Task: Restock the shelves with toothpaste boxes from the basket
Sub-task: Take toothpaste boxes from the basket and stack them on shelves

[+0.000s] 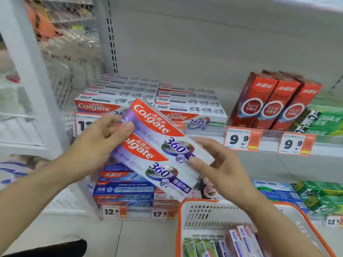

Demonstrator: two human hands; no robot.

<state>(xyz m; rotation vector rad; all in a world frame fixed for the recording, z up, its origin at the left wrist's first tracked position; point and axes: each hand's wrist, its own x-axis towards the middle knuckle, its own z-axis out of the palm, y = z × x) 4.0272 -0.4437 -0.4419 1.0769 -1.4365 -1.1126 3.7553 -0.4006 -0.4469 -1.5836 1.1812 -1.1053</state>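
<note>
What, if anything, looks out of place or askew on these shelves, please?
Only the red boxes stand out: they stand upright and lean, while the Colgate 360 stacks beside them lie flat. No damage or spill is visible.

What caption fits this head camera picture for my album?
Both hands, left and right, hold two Colgate boxes before the shelf.
</note>
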